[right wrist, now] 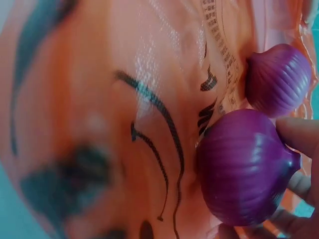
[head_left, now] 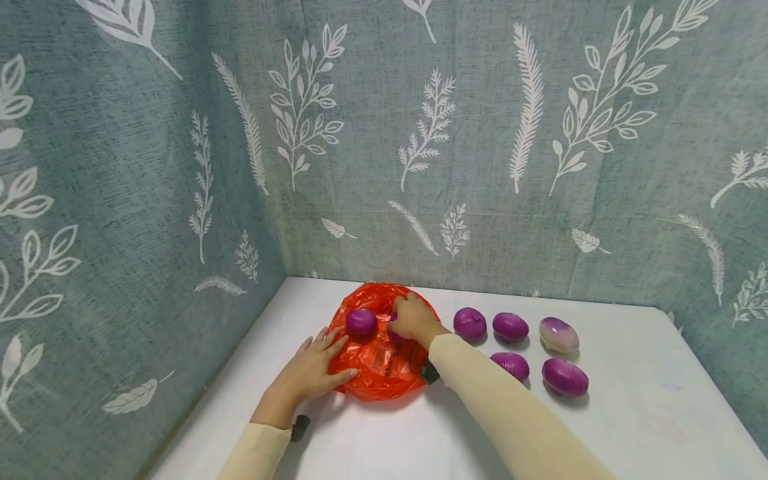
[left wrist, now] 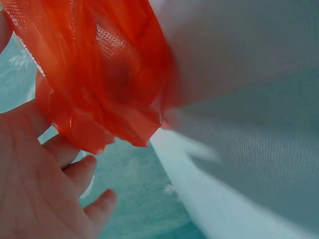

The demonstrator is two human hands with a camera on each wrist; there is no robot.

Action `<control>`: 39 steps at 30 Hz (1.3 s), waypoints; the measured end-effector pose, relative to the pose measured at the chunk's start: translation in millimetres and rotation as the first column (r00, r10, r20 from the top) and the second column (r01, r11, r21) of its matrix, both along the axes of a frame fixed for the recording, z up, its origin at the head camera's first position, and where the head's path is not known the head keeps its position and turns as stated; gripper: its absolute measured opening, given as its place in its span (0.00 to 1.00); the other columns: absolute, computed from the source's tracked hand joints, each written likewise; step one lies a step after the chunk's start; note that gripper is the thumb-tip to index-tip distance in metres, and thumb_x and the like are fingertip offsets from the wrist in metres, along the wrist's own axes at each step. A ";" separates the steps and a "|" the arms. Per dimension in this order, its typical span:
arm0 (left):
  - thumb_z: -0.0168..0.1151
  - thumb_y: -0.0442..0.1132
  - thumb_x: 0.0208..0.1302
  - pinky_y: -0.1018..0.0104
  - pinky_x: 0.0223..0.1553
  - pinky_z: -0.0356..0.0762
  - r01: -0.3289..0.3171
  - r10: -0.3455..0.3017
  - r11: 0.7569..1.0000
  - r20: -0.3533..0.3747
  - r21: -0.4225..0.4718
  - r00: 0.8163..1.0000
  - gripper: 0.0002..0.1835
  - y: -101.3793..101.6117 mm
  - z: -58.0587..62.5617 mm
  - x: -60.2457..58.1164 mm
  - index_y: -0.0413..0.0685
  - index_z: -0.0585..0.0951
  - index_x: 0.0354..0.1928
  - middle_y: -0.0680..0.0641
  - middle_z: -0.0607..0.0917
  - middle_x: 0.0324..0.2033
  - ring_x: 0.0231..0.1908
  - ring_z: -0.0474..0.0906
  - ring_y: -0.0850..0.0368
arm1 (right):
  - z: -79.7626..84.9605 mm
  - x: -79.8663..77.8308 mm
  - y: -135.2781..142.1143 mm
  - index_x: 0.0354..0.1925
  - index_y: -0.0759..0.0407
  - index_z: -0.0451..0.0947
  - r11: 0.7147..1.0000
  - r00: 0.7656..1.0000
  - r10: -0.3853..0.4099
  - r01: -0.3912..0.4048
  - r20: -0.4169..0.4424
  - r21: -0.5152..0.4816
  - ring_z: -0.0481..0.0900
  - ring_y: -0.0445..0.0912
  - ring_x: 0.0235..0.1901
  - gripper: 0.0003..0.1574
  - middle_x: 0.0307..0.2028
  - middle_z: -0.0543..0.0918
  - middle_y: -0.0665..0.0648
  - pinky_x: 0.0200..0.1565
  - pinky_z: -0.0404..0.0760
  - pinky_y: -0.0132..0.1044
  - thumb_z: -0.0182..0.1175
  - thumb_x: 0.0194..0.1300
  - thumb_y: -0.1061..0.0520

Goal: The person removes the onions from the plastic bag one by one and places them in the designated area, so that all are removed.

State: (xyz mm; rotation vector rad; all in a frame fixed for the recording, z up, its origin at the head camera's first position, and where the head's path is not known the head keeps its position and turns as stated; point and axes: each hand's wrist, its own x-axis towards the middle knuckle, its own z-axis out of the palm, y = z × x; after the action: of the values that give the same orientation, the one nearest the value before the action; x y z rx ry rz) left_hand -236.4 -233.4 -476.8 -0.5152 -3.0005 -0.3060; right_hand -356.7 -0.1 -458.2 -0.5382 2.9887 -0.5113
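left hand [head_left: 312,373]: fingers flat, pressing crinkly orange plastic bag [head_left: 378,363] on white tabletop [head_left: 630,413]
right hand [head_left: 413,319]: fingers curled round purple onion [right wrist: 244,167] on the bag
bag: second purple onion [head_left: 361,322] rests on it

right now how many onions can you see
7. One lies on the bag at; the right hand holds one over it; five sit on the table to the right. The bag may hide more.
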 end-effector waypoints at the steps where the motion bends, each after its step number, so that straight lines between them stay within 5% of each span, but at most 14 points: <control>1: 0.46 0.76 0.59 0.42 0.69 0.46 0.001 -0.001 1.000 0.001 -0.001 1.000 0.49 0.4 0.2 0.0 0.47 0.66 0.72 0.41 0.60 0.72 0.72 0.48 0.40 | 0.5 0.2 1.0 0.49 0.57 0.74 1.000 1.000 -0.013 0.013 0.005 0.012 0.74 0.56 0.51 0.29 0.48 0.73 0.59 0.55 0.75 0.51 0.67 0.57 0.41; 6: 0.47 0.77 0.58 0.42 0.69 0.46 -0.013 0.013 1.000 0.020 -0.005 1.000 0.50 1.6 0.6 1.7 0.47 0.66 0.72 0.41 0.59 0.72 0.72 0.48 0.40 | 5.2 3.6 3.8 0.57 0.61 0.74 0.994 0.994 -0.067 0.060 0.082 0.086 0.78 0.57 0.50 0.40 0.49 0.80 0.61 0.57 0.74 0.52 0.67 0.56 0.37; 13: 0.45 0.78 0.58 0.41 0.69 0.46 -0.015 0.015 1.000 0.025 -0.013 1.000 0.50 2.8 -1.4 3.0 0.48 0.66 0.72 0.42 0.59 0.73 0.73 0.47 0.40 | 8.6 10.3 5.5 0.35 0.54 0.81 0.987 0.990 -0.060 0.040 0.128 0.157 0.78 0.48 0.34 0.24 0.27 0.80 0.51 0.49 0.80 0.49 0.66 0.55 0.36; 19: 0.46 0.77 0.58 0.41 0.69 0.47 -0.007 0.007 1.000 0.014 -0.013 1.000 0.50 4.5 -0.4 3.5 0.47 0.67 0.71 0.42 0.59 0.73 0.72 0.48 0.39 | 8.6 11.4 7.0 0.51 0.56 0.78 0.993 0.992 -0.040 0.026 0.121 0.114 0.79 0.53 0.47 0.34 0.42 0.83 0.55 0.55 0.76 0.51 0.67 0.54 0.36; 24: 0.47 0.76 0.59 0.40 0.68 0.47 0.000 0.000 1.000 0.008 -0.009 1.000 0.49 6.1 0.8 3.9 0.46 0.68 0.70 0.41 0.59 0.72 0.72 0.47 0.39 | 10.7 12.4 9.2 0.65 0.59 0.70 0.997 0.994 -0.034 0.026 0.104 0.071 0.73 0.58 0.59 0.47 0.57 0.77 0.62 0.60 0.71 0.54 0.66 0.55 0.35; 32: 0.46 0.77 0.58 0.40 0.69 0.47 -0.001 0.001 1.000 0.012 -0.004 1.000 0.49 9.2 3.7 2.2 0.47 0.69 0.70 0.42 0.59 0.73 0.72 0.47 0.39 | 9.6 9.8 15.1 0.64 0.59 0.71 1.000 0.997 -0.003 0.004 0.080 -0.007 0.71 0.57 0.59 0.45 0.58 0.76 0.61 0.61 0.70 0.54 0.66 0.57 0.37; 39: 0.45 0.78 0.57 0.40 0.69 0.47 -0.016 0.016 1.000 0.018 -0.006 1.000 0.50 7.2 5.6 3.8 0.48 0.68 0.71 0.43 0.58 0.73 0.72 0.48 0.39 | 7.8 14.0 21.7 0.59 0.60 0.76 0.994 0.997 0.019 -0.011 0.081 -0.105 0.78 0.54 0.52 0.38 0.48 0.83 0.56 0.57 0.74 0.51 0.65 0.58 0.38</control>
State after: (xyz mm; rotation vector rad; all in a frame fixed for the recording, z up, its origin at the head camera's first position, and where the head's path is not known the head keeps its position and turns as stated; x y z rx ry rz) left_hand -232.5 -226.1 -471.2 -0.4913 -3.0225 -0.3025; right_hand -342.7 21.6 -450.4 -0.5336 2.8910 -0.6749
